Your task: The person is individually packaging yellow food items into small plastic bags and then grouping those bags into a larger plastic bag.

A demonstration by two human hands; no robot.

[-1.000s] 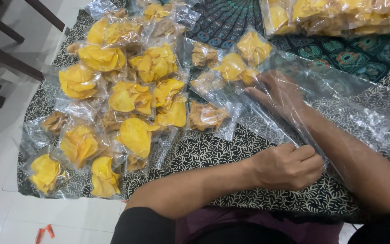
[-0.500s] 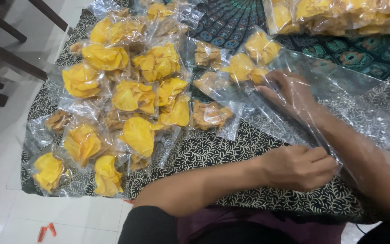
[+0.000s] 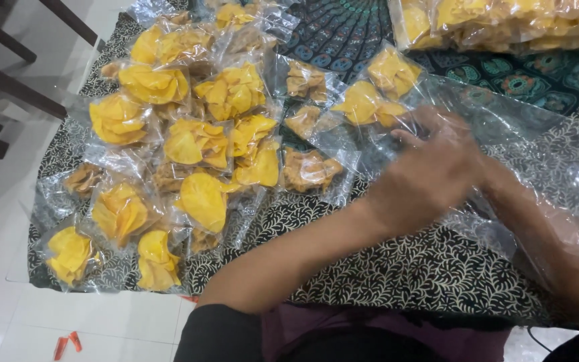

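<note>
Left hand (image 3: 430,177) blurred, laid over large clear plastic bag (image 3: 524,154); grasp cannot be judged. Right hand (image 3: 447,127) inside bag, fingers spread, holding nothing visible; forearm sheathed in film. Bag transparent, crinkled, glossy, lying on patterned cloth (image 3: 397,268) at 3 o'clock. Small sealed packets of yellow chips (image 3: 202,144) crowd 9–11 o'clock. Stacked filled bags (image 3: 504,23) at 1 o'clock, cut off by edge.

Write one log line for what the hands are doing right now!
left hand: on big clear bag | right hand: inside bag | small chip packets: piled left on patterned cloth
</note>
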